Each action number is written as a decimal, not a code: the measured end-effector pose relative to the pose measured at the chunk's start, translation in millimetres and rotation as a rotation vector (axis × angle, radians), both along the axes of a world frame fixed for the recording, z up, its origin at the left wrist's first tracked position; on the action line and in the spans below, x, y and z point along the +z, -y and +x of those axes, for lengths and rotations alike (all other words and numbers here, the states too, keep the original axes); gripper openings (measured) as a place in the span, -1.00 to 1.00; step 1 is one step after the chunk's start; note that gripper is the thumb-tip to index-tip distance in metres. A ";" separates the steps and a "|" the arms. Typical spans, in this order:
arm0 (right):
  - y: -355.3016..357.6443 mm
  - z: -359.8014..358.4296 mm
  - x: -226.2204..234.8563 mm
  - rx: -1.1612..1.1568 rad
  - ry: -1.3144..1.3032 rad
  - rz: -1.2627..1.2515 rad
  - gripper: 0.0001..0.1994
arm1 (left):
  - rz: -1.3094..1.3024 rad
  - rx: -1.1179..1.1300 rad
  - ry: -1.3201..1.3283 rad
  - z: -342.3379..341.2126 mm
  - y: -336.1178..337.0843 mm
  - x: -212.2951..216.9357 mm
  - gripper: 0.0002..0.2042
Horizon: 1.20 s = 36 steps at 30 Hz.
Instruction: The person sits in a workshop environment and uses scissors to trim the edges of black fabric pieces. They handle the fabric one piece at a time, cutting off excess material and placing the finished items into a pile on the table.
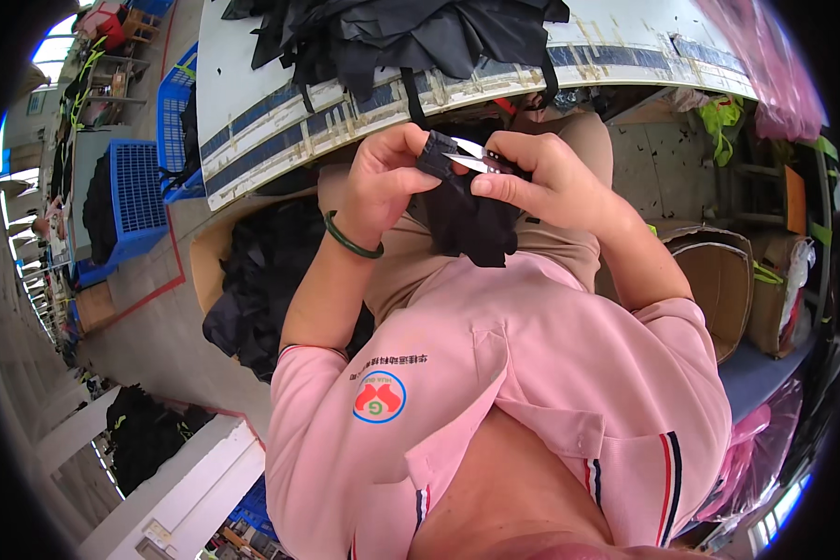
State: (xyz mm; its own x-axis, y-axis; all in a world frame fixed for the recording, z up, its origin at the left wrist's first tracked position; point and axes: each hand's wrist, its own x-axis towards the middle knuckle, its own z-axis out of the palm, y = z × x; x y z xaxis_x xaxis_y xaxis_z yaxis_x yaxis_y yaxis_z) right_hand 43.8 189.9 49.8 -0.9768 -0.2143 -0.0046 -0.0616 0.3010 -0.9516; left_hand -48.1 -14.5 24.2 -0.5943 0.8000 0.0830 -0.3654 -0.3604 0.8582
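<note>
Both closed: in the left grip (pixel 381 177), pinching black fabric (pixel 476 219) by its upper end, above the lap (pixel 399 266), near the surface (pixel 235 70); in the right grip (pixel 543 177), clasping small metal snips (pixel 473 163), slightly spread, pointing toward the pinched end.

The right grip (pixel 543 177) partly hides the silver snips (pixel 473 163).

The cloth (pixel 481 224) is plain black, the snips (pixel 472 163) bright silver at the blades. The bangle (pixel 353 239) is dark green; the shirt (pixel 457 308) pink, its sleeve trim (pixel 667 490) striped red, white and navy. Trousers (pixel 586 154): beige. The white tabletop (pixel 616 23) carries a dark-blue band with tan patches. 2 crates (pixel 140 191) show blue latticework.
</note>
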 end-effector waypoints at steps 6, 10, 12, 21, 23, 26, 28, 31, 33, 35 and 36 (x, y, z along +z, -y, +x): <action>3.5 0.6 1.3 -0.051 -0.115 0.121 -0.59 | -0.085 -0.024 0.013 2.5 0.0 -3.1 -0.85; 3.4 -0.1 3.9 -0.042 -0.121 0.183 -0.61 | -0.112 -0.028 0.016 3.5 -0.4 -3.7 -0.84; 3.1 0.6 3.0 -0.033 -0.099 0.188 -0.66 | -0.119 -0.027 0.014 3.7 -0.5 -4.2 -0.84; -2.4 3.6 0.3 -0.017 -0.001 0.123 -0.68 | -0.131 -0.078 -0.029 1.8 1.5 -4.1 -0.86; -5.0 4.7 -0.6 -0.002 0.011 0.127 -0.67 | -0.129 -0.095 -0.024 1.9 0.7 0.4 -0.86; -6.5 5.8 1.4 0.028 -0.018 0.100 -0.66 | -0.175 -0.170 -0.007 -3.3 2.8 3.4 -0.86; -8.3 6.0 4.6 0.061 -0.037 0.122 -0.63 | -0.198 -0.226 0.008 -7.1 4.3 5.1 -0.86; -12.5 5.6 11.3 0.118 -0.051 0.224 -0.59 | -0.243 -0.314 0.008 -13.1 5.7 9.8 -0.86; -14.5 5.4 13.5 0.146 -0.076 0.275 -0.57 | -0.263 -0.374 0.012 -17.1 6.4 9.9 -0.85; -15.9 6.1 9.9 0.155 -0.131 0.303 -0.57 | -0.266 -0.433 0.031 -20.6 6.8 8.2 -0.83; -16.4 6.4 8.5 0.159 -0.158 0.317 -0.57 | -0.276 -0.455 0.035 -21.3 6.4 7.9 -0.82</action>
